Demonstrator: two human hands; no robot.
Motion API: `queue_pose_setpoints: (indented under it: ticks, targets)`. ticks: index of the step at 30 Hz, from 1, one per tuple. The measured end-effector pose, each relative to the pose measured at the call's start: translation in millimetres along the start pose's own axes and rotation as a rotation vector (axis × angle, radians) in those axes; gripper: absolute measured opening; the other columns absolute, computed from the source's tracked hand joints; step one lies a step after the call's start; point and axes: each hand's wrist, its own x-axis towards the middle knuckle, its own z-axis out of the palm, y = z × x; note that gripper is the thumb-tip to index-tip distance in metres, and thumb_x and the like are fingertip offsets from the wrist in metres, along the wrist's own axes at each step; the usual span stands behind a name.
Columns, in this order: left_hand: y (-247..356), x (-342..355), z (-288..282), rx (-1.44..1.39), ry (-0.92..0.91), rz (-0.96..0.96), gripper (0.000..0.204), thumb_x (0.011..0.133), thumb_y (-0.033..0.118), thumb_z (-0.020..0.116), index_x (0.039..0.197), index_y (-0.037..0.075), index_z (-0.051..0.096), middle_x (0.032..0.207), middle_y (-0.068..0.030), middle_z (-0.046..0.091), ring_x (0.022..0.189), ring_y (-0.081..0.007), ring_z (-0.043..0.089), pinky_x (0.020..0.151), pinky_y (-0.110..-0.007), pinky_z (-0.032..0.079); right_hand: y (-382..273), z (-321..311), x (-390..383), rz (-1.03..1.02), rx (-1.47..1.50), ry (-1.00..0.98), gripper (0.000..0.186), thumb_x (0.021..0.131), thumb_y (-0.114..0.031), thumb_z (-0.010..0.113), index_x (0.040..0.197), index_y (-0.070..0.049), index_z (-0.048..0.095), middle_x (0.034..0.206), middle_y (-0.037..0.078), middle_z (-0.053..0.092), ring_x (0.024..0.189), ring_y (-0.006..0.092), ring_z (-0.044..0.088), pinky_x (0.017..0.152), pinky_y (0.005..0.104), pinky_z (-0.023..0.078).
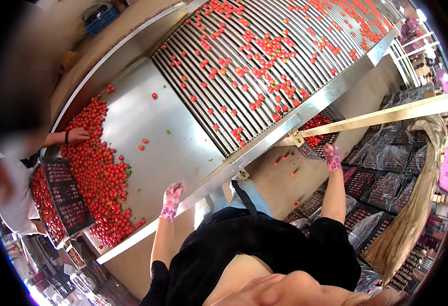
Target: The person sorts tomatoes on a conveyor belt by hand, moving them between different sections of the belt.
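My left hand [171, 202], in a pink patterned glove, is at the near rim of the metal sorting table [157, 130]. Its fingers look curled; whatever may be in them is hidden. On the right, my right hand [332, 157], gloved alike, is closed at the corner of a dark plastic crate [309, 151]. Small red tomatoes [316, 123] lie inside that crate, below the table's side. More tomatoes [272, 47] are scattered over the metal rollers [198, 122]. A large heap of tomatoes [99, 176] covers the table's left end.
At the left, a co-worker's hand [78, 134] touches the heap beside a tilted crate of tomatoes [63, 199]. A pale beam [377, 118] crosses above my right hand. Stacked crates [382, 163] with plastic film and a hanging brown cloth [405, 219] stand at right.
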Motion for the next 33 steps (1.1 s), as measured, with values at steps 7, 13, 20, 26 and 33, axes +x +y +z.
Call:
queue_pose_setpoints:
  ticks: [7,13,20,26,33]
  targets:
    - [-67,-82,-78,0.676,0.524,-0.060,0.049,0.081,0.020,0.073,0.125,0.006,0.056,0.123,-0.0203,0.058,0.115,-0.0379,0.057,0.098,-0.043,0.047,83,244,-97,-0.740,-0.755,-0.032,0.020,0.082,-0.007,0.062,0.100,-0.004,0.069,0.101,0.014,0.069,0.099,0.0297,0.065,0.091,0.0380,0.050]
    - [-91,-84,-126,0.632,0.687,0.002,0.068,0.075,0.014,0.078,0.135,0.002,0.046,0.131,-0.0219,0.051,0.123,-0.0377,0.051,0.104,-0.042,0.044,59,362,-124,-1.005,-0.986,-0.278,0.019,0.080,-0.010,0.068,0.099,-0.010,0.067,0.108,0.010,0.065,0.109,0.0309,0.057,0.096,0.0426,0.043]
    - [-141,-56,-228,0.436,0.798,-0.140,0.089,0.071,0.012,0.081,0.146,0.004,0.035,0.139,-0.0220,0.043,0.130,-0.0363,0.045,0.110,-0.039,0.039,78,386,-143,-0.992,-1.414,-0.355,0.010,0.084,-0.021,0.065,0.091,-0.016,0.071,0.100,0.005,0.069,0.102,0.0248,0.061,0.098,0.0419,0.041]
    - [-134,44,-281,0.660,0.817,-0.285,0.112,0.067,0.033,0.088,0.155,0.013,0.021,0.153,-0.0206,0.029,0.141,-0.0359,0.029,0.115,-0.043,0.030,87,371,-142,-0.843,-1.663,-0.221,0.014,0.086,-0.020,0.060,0.095,-0.014,0.068,0.107,0.009,0.065,0.108,0.0286,0.056,0.099,0.0443,0.039]
    - [-51,167,-278,0.550,1.007,-0.411,0.100,0.075,0.061,0.070,0.154,0.019,0.025,0.159,-0.0119,0.023,0.145,-0.0351,0.023,0.118,-0.050,0.019,86,370,-142,-0.962,-1.594,-0.304,0.010,0.085,-0.018,0.058,0.087,-0.011,0.065,0.098,0.011,0.063,0.103,0.0319,0.056,0.094,0.0473,0.040]
